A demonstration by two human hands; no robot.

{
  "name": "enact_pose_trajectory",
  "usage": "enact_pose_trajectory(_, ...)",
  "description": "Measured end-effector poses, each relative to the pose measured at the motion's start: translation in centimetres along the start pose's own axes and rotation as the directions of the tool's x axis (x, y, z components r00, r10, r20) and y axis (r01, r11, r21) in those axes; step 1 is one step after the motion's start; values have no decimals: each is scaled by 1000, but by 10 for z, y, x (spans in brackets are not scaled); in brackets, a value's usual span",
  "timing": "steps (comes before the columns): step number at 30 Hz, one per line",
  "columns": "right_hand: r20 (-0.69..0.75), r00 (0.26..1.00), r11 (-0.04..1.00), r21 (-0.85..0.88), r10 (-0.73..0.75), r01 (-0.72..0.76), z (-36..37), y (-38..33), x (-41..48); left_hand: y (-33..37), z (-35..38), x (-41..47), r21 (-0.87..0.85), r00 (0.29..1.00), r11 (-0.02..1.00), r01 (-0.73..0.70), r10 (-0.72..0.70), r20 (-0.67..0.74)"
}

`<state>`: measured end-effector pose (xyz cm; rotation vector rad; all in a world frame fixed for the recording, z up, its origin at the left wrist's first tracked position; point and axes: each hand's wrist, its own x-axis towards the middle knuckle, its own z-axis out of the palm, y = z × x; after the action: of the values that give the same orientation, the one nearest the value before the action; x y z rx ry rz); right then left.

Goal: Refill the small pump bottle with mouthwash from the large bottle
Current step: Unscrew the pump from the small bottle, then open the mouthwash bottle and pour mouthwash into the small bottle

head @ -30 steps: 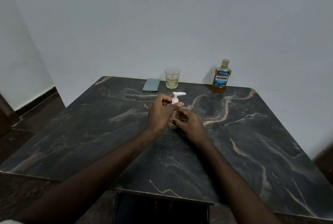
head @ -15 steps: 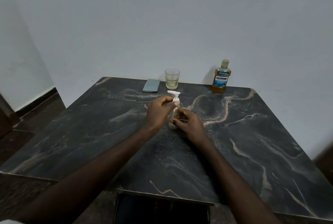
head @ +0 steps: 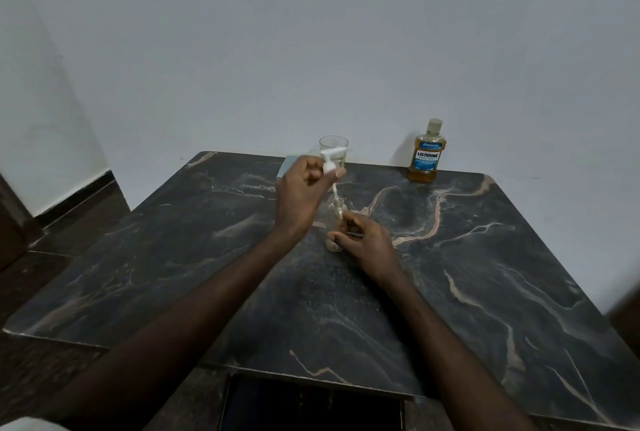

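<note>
Pump head (head: 331,157) sits pinched in my left hand (head: 300,195), my right hand (head: 367,240) grips the small bottle (head: 336,214), LISTERINE bottle (head: 426,157) behind.

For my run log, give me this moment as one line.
left hand: pinches pump head, raised, tube tip at neck | right hand: grips small pump bottle on table | large bottle: capped, untouched

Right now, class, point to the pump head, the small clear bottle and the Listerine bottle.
pump head (head: 331,152), head view, on its white nozzle.
small clear bottle (head: 336,214), head view, on its shoulder.
Listerine bottle (head: 427,157), head view, on its blue label.
</note>
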<state>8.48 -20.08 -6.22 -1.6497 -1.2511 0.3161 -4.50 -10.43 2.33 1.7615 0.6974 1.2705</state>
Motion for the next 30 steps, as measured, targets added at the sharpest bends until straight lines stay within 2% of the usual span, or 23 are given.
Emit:
enact_pose_trajectory(3,-4,1000,1000,4,13,-13,-1,0,0,26,-10,28,53,985,995,-81,88,-148)
enact_pose_trajectory(6,2,1000,1000,3,9,-9,-1,1,-1,38,-24,54,100,973,994,-40,61,-221)
enact_pose_trajectory(8,10,1000,1000,13,12,-13,0,1,-1,32,-33,66,171,984,985,28,3,-177)
enact_pose_trajectory(12,13,1000,1000,15,13,-13,-1,0,-1,-11,-31,64,458,975,874,163,-213,59)
enact_pose_trajectory(15,8,1000,1000,16,9,-9,0,0,-1,-55,-19,47,718,951,690,95,-277,140)
enact_pose_trajectory(17,3,1000,1000,22,5,-5,0,0,-1,-76,-11,39,812,951,583,24,-264,161)
enact_pose_trajectory(21,-5,1000,1000,25,-5,5,0,0,-1,-95,-6,35,858,948,514,3,-275,161)
enact_pose_trajectory(30,-11,1000,999,39,8,-7,1,-3,-3,-107,-7,24,847,950,531,-12,-257,175)
